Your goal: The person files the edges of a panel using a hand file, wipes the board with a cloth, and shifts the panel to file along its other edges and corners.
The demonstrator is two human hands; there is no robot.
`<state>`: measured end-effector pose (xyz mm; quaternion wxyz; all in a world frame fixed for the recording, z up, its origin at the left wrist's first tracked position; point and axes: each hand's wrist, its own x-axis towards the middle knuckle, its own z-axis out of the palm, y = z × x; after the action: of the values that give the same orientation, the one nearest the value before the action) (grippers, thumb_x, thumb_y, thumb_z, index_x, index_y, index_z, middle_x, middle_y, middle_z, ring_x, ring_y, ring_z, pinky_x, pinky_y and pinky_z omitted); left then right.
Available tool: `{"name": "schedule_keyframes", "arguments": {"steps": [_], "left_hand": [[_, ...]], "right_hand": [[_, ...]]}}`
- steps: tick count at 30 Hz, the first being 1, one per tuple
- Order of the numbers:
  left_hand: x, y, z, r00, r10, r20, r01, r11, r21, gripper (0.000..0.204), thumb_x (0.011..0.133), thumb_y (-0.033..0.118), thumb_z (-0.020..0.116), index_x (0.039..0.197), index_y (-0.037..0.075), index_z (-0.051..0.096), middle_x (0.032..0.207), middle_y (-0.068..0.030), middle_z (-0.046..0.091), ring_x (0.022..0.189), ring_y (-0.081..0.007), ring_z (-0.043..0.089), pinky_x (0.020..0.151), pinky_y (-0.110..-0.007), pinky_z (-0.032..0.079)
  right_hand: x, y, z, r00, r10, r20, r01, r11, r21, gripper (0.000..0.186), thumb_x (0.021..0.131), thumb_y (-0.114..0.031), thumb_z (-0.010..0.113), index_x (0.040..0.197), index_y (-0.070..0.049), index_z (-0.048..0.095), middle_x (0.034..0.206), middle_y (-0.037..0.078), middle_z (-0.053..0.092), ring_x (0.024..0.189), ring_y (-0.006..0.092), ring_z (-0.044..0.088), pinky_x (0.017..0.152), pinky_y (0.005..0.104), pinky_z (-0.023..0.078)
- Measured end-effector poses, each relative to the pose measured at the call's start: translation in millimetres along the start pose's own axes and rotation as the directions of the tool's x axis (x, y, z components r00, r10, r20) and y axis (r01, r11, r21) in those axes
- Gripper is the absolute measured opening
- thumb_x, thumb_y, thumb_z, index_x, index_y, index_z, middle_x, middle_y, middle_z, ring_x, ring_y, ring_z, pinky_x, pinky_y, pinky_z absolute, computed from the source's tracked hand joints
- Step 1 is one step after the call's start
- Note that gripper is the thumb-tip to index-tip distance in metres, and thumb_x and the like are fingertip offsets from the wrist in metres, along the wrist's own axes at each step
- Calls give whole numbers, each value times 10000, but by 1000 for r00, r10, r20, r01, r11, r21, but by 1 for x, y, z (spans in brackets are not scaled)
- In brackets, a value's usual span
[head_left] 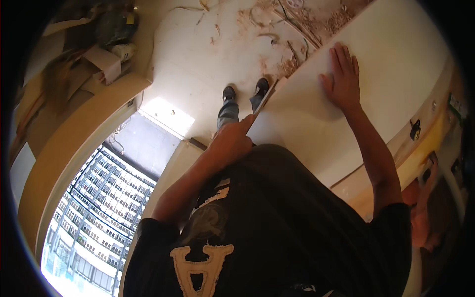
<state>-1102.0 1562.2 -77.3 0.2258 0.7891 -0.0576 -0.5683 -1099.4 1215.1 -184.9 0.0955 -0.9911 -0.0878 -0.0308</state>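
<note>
A large pale board lies slanting in front of me and to my right. My right hand rests flat on its top, fingers stretched out and thumb apart. At the board's left edge, near my body, my left hand is closed. A thin, flat, pale strip runs away from that fist along the board's edge, and the fist appears wrapped around its near end. Its kind cannot be made out. A short dark bar shows just left of the fist; whether it belongs to the strip is unclear.
Wood shavings and thin offcuts litter the pale floor beyond the board. A small black and yellow object sits past its right side. A barred window is at lower left, with cluttered things above it.
</note>
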Motion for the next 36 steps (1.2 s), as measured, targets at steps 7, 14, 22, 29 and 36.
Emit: {"name": "schedule_keyframes", "arguments": {"steps": [7,14,22,29,36], "left_hand": [[19,-16,13,998,36,-46,-36,999,7,699,782,85,529,1475,56,445,1108,-337,653,1076,-469,630,968,-513,471],[1,-12,12,998,53,-38,-51,998,44,715,773,54,507,1484,53,432,1084,-326,663,1037,-464,645,942,-505,488],[-11,-8,13,990,71,-121,-72,997,-2,544,798,54,502,1342,52,499,936,-318,659,972,-493,639,887,-568,484],[3,-16,15,994,60,-96,-58,998,22,629,810,78,511,1437,92,469,1008,-326,665,1012,-492,635,921,-550,481],[12,-25,21,996,48,-80,-49,999,-14,609,806,71,509,1415,66,484,1014,-334,661,1014,-496,634,914,-556,479]], "right_hand": [[-6,-5,-2,1000,3,8,-3,1000,-1,725,917,-399,611,1498,-29,386,1587,156,344,1483,344,296,1173,576,233],[-6,-3,-4,1000,-9,-10,9,1000,-11,721,923,-405,604,1500,-34,380,1597,148,325,1485,341,291,1176,569,235],[-4,-4,-3,1000,-6,-12,6,999,-34,715,928,-409,601,1493,-28,384,1597,149,326,1477,341,300,1171,564,249],[-7,-4,-2,1000,1,13,-1,1000,-28,723,922,-408,614,1489,-22,388,1590,152,338,1475,348,304,1168,560,255],[-8,-5,-4,1000,-1,6,2,999,-36,720,925,-409,616,1494,-32,389,1592,153,336,1477,343,304,1174,559,246]]}}
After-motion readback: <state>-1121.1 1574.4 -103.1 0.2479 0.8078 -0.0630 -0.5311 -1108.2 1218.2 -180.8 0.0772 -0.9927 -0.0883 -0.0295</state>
